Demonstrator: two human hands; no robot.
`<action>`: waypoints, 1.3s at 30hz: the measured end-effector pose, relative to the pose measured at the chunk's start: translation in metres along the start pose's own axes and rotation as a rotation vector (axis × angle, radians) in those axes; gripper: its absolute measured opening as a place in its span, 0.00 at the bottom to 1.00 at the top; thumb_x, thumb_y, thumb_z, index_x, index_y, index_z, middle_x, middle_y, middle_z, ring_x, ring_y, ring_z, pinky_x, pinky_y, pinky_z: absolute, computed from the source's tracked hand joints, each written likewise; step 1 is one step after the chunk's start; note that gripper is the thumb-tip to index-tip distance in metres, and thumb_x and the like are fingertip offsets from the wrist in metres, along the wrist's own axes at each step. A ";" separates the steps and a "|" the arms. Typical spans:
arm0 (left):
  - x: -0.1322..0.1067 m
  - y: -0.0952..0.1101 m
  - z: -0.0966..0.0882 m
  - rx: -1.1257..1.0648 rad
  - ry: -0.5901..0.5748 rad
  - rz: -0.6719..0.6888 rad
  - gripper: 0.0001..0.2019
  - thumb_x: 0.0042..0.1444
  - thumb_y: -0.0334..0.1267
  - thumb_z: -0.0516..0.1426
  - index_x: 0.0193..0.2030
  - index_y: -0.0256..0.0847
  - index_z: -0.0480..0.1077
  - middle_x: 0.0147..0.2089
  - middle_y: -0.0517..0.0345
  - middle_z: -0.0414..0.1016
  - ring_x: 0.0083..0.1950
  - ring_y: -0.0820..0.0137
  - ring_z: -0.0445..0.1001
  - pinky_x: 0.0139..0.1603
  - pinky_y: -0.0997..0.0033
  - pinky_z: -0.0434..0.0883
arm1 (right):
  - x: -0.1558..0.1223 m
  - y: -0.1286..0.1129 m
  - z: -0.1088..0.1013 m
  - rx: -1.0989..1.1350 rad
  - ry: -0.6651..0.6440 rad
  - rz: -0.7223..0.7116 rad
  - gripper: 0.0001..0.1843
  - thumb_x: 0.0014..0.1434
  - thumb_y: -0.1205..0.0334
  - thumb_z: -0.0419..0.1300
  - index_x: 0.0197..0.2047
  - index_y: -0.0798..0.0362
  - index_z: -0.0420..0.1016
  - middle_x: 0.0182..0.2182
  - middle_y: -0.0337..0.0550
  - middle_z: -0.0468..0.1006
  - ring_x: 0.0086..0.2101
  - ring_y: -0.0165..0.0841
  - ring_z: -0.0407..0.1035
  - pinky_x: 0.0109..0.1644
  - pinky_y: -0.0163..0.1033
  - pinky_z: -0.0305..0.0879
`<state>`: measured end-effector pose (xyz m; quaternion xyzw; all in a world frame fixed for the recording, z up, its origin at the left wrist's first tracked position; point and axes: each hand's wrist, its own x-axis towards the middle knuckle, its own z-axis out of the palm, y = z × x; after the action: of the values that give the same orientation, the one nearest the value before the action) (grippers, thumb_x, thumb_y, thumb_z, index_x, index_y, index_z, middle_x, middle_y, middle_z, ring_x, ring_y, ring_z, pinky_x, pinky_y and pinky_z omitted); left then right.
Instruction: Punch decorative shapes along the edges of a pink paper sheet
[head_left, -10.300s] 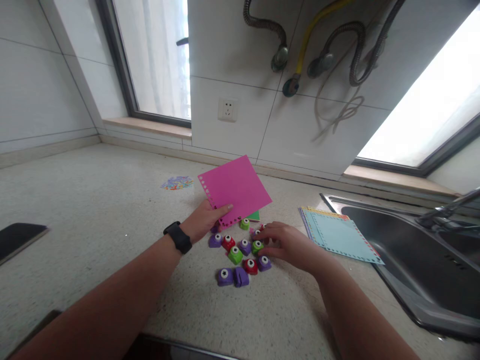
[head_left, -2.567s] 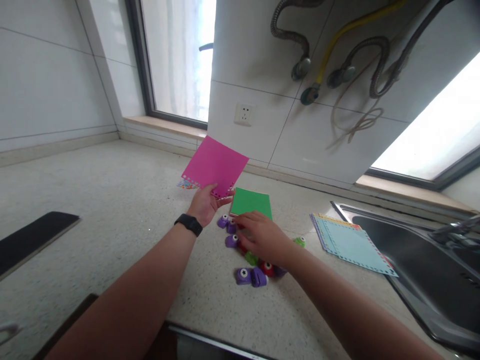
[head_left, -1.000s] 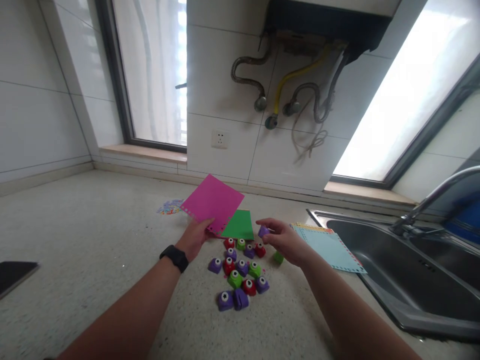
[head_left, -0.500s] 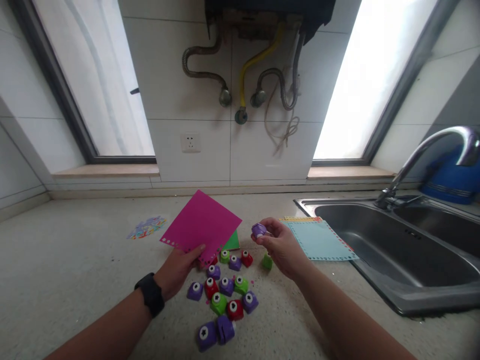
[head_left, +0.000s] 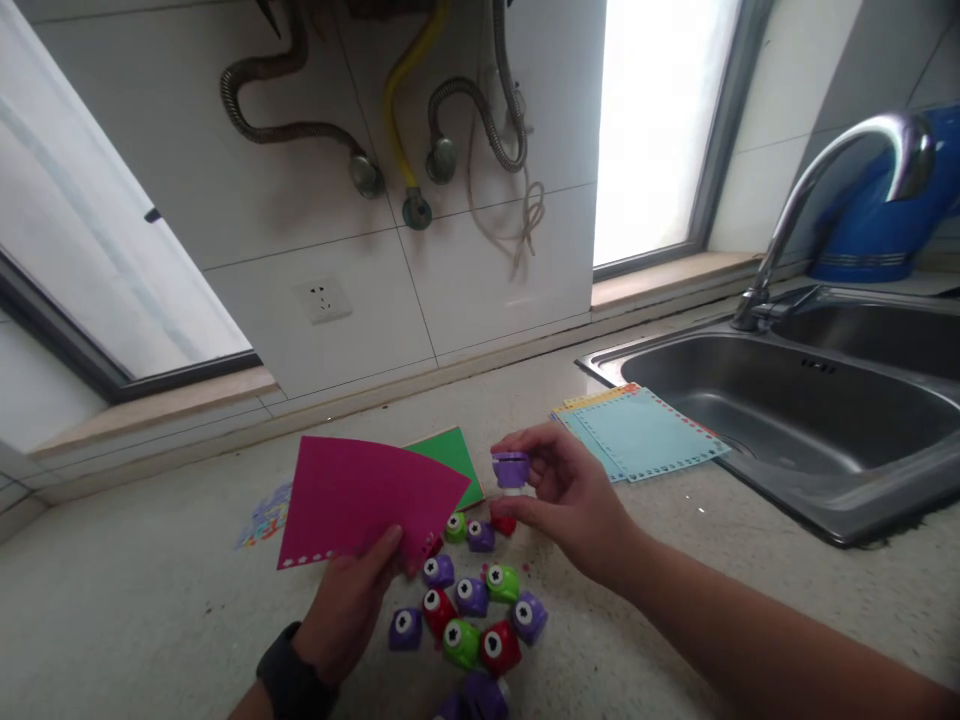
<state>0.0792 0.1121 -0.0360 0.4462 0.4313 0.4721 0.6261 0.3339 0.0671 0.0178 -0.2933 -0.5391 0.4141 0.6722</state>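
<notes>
My left hand (head_left: 356,590) grips a magenta sheet of paper (head_left: 352,500) by its lower edge, thumb on top. Small punched shapes run along that edge. Between the thumb and fingers of my right hand (head_left: 570,490) is a purple craft punch (head_left: 511,470), its white button facing down and its slot near the top. The punch is just right of the sheet's pointed corner, apart from it. Below both hands several more craft punches in purple, green and red (head_left: 500,648) stand on the counter, most with a white button showing a shape. Green paper (head_left: 450,460) lies partly behind the magenta sheet.
Light blue punched sheets (head_left: 637,435) lie by the steel sink (head_left: 795,420), with yellow and red edges beneath. Colourful paper bits (head_left: 262,520) are scattered at left on the counter (head_left: 150,620). A faucet (head_left: 810,190) rises behind the sink; a wall with pipes stands behind.
My view has turned right and tilted. The magenta sheet has swung round so its corner points right, towards the punch. My right hand has turned the purple punch upside down.
</notes>
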 end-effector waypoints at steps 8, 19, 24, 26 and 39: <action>0.000 0.001 -0.001 0.005 0.049 -0.002 0.14 0.46 0.50 0.72 0.30 0.41 0.80 0.31 0.55 0.80 0.35 0.64 0.76 0.43 0.64 0.78 | -0.016 0.013 0.011 -0.056 -0.077 0.045 0.22 0.53 0.63 0.74 0.48 0.48 0.71 0.38 0.42 0.78 0.35 0.31 0.74 0.38 0.38 0.75; 0.003 -0.002 -0.005 0.098 0.058 -0.004 0.14 0.49 0.51 0.70 0.30 0.42 0.81 0.33 0.55 0.82 0.38 0.64 0.77 0.46 0.65 0.77 | -0.016 0.008 0.015 -0.070 -0.102 0.091 0.22 0.51 0.61 0.75 0.45 0.49 0.71 0.33 0.40 0.77 0.31 0.30 0.73 0.32 0.36 0.73; 0.001 -0.001 -0.005 0.180 0.065 0.005 0.14 0.50 0.52 0.69 0.29 0.43 0.81 0.34 0.53 0.83 0.39 0.60 0.80 0.47 0.61 0.78 | -0.017 0.010 0.014 -0.053 -0.116 0.156 0.23 0.50 0.60 0.75 0.45 0.49 0.71 0.33 0.38 0.77 0.29 0.29 0.73 0.30 0.34 0.72; 0.000 0.001 -0.004 0.212 0.062 0.010 0.15 0.49 0.52 0.69 0.28 0.42 0.81 0.34 0.53 0.83 0.39 0.60 0.80 0.47 0.62 0.77 | -0.017 0.011 0.014 -0.043 -0.123 0.199 0.23 0.49 0.61 0.76 0.46 0.50 0.72 0.33 0.38 0.77 0.29 0.28 0.74 0.30 0.33 0.72; -0.003 0.001 -0.006 0.426 0.039 0.113 0.15 0.52 0.52 0.67 0.33 0.41 0.82 0.40 0.49 0.85 0.48 0.53 0.80 0.62 0.53 0.70 | -0.004 0.019 0.010 0.032 -0.149 0.436 0.17 0.55 0.52 0.73 0.41 0.54 0.78 0.33 0.40 0.78 0.31 0.28 0.71 0.34 0.35 0.68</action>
<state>0.0726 0.1103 -0.0357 0.5828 0.5076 0.4131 0.4818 0.3196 0.0723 0.0017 -0.3607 -0.5046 0.5786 0.5297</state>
